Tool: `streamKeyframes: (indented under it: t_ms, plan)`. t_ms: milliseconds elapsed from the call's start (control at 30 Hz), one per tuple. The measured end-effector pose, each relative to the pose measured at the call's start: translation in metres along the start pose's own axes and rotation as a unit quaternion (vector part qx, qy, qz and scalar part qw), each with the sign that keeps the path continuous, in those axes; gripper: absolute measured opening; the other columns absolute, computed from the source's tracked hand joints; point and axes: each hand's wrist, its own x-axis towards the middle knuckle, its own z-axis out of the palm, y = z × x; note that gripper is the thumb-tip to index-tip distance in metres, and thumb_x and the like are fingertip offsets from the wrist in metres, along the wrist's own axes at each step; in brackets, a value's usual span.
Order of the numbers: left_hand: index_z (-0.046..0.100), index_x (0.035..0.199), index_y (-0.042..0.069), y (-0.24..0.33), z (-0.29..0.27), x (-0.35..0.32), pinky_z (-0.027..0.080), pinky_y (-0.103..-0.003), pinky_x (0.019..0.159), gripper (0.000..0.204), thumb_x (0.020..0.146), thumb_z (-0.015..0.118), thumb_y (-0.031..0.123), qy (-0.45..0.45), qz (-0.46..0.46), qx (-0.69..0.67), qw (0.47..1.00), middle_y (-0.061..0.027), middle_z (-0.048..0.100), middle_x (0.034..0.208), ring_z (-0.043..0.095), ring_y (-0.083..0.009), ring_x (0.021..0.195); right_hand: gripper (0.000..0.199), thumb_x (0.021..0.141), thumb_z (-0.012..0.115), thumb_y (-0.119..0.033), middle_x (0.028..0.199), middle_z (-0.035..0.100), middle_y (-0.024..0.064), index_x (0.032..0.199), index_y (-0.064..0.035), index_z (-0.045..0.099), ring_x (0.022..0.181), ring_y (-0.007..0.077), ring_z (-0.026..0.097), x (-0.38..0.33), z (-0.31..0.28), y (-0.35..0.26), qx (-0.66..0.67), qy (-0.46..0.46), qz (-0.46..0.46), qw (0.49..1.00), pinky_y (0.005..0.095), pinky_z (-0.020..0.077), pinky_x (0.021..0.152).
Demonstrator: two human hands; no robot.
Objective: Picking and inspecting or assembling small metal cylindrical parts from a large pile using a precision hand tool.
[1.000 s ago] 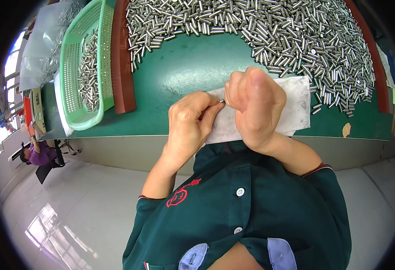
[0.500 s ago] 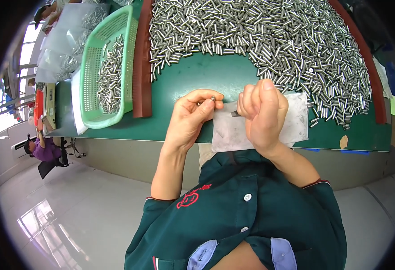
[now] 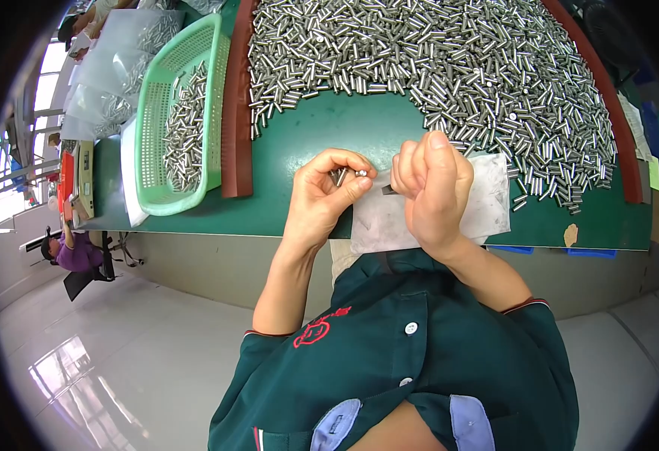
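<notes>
My left hand (image 3: 318, 194) is closed around small shiny metal pins (image 3: 342, 174), with one end showing between thumb and forefinger. Beside it, to the right, my right hand (image 3: 436, 197) is a fist with the thumb uppermost. A dark, narrow tool tip (image 3: 389, 190) sticks out of this fist toward the left hand; the rest of the tool is hidden by the fingers. Both hands hover near a smudged white cloth or sheet (image 3: 487, 203) at the table's front edge. Beyond them lies a broad heap of metal pins (image 3: 435, 52).
Red-brown rails (image 3: 237, 150) flank the heap on the green table (image 3: 307, 131). Left of them stands a light-green plastic basket (image 3: 149, 143) part-filled with pins. Clear plastic bags (image 3: 104, 75) and a scale-like device (image 3: 83, 180) are farther left. A person in purple (image 3: 80, 249) sits beyond.
My left thumb has shifted outward, and the pins between my fingers show more plainly. My right hand stays closed on the dark tool, slightly farther left.
</notes>
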Motion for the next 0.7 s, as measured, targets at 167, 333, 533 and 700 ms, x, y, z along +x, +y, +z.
streamKeyframes:
  t_ms: [167,333,533,700]
  plan:
    - [0.052,0.089,-0.001,0.005,0.003,-0.002,0.041,-0.021,0.066,0.009,0.08,0.053,0.001,0.024,-0.031,-0.009,0.999,-0.0086,0.057,0.082,0.052,-0.0108,0.073,0.036,0.09,0.033,-0.014,0.048,0.028,-0.0021,0.054,-0.0069,0.028,0.043,0.0055,0.027,0.001,0.0,0.0,0.003,-0.007,-0.005,1.0,0.0216,0.0214,0.039]
    - [0.048,0.092,0.001,0.012,-0.01,0.011,0.035,-0.021,0.055,0.022,0.088,0.038,0.019,0.018,-0.064,-0.174,0.983,-0.0134,0.056,0.079,0.044,-0.0111,0.059,0.038,0.09,0.029,-0.02,0.045,0.026,-0.0005,0.054,-0.0095,0.026,0.04,0.0066,0.019,-0.001,0.0,-0.001,-0.028,-0.005,0.003,1.0,0.0224,0.0192,0.038]
    - [0.053,0.07,0.001,0.032,-0.035,0.047,0.029,-0.019,0.047,0.016,0.081,0.055,0.014,0.127,0.03,0.202,0.971,0.0004,0.047,0.062,0.039,-0.0065,0.053,0.036,0.09,0.031,-0.014,0.048,0.026,-0.0019,0.054,-0.0074,0.025,0.043,0.0064,0.026,-0.002,-0.001,-0.001,0.001,-0.012,0.008,1.0,0.0223,0.0222,0.038]
    - [0.059,0.076,0.005,0.021,-0.049,0.068,0.034,-0.032,0.042,0.01,0.068,0.064,0.01,0.168,0.133,0.595,0.775,-0.0073,0.041,0.044,0.041,-0.0205,0.038,0.037,0.09,0.031,-0.015,0.048,0.026,-0.0019,0.054,-0.0072,0.026,0.044,0.0066,0.026,-0.002,0.0,-0.002,0.0,-0.003,0.013,1.0,0.0223,0.0223,0.038]
